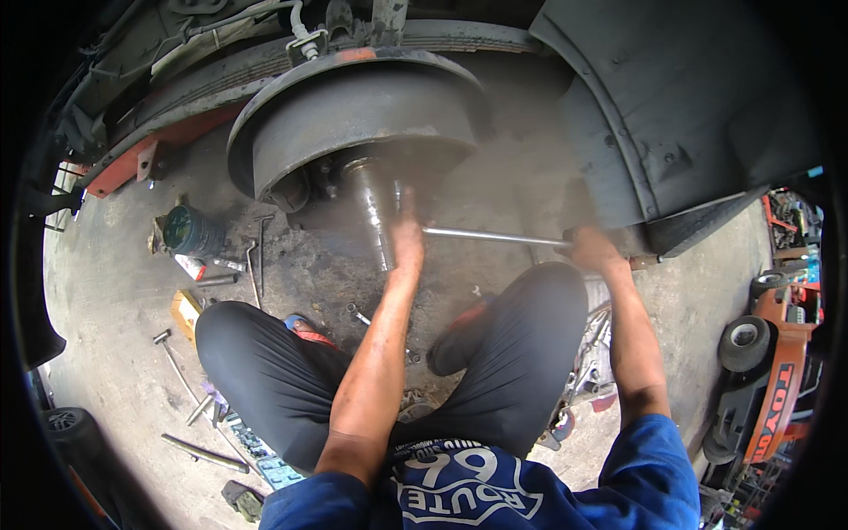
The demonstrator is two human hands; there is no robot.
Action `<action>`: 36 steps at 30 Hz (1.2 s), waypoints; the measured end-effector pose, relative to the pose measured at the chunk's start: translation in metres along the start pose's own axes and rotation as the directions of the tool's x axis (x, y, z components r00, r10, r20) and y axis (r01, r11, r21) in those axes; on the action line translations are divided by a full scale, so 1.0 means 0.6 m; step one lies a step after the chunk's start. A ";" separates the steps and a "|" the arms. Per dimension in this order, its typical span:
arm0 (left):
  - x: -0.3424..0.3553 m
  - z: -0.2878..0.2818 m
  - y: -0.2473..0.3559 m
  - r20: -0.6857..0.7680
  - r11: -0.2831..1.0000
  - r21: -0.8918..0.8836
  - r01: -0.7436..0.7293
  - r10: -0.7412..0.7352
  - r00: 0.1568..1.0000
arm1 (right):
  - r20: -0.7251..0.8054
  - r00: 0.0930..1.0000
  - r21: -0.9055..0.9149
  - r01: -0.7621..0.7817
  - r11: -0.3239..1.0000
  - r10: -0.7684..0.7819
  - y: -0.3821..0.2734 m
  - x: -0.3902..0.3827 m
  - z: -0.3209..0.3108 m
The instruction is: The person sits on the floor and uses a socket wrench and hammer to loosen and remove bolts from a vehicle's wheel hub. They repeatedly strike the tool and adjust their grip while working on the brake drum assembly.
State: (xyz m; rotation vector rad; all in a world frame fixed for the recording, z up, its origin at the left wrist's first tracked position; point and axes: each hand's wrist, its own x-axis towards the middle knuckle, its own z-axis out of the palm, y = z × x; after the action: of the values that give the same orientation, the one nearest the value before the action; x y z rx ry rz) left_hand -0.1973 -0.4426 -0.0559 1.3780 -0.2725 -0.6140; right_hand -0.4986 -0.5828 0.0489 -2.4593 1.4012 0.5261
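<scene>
Oily workshop floor (132, 291), scattered tools, left hand (407, 238) gripping axle hub (371, 208), right hand (590, 249) clasping long bar (495, 236)

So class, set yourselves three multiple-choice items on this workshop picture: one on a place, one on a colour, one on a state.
1. Where is the left hand?
A. on the hub shaft below the brake drum
B. on the floor
C. on a knee

2. What colour are the sleeves?
A. red
B. blue
C. white

3. How is the right hand?
A. open and empty
B. shut on the long metal bar
C. out of view

Answers: 1 A, it rests against the hub shaft; 2 B, both sleeves are blue; 3 B, its fingers wrap the long metal bar.
</scene>
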 end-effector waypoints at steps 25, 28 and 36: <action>0.064 0.062 -0.120 -0.002 0.982 -0.157 0.106 -0.107 0.994 | -0.139 0.987 -0.089 -0.092 0.992 0.079 0.043 -0.102 -0.031; 0.062 0.064 -0.111 -0.028 0.981 -0.192 0.029 -0.035 0.999 | -0.096 0.995 -0.106 0.011 0.994 -0.021 0.032 -0.122 -0.033; 0.023 0.051 -0.013 0.010 0.943 -0.323 0.084 -0.085 0.996 | -0.191 0.972 -0.039 -0.150 0.988 0.140 0.006 -0.120 -0.037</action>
State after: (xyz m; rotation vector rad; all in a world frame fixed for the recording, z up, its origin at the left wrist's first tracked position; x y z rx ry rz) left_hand -0.2039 -0.4764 -0.0601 1.0774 -0.1024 -0.6940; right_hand -0.5318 -0.5380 0.1001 -2.5175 1.6707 0.3730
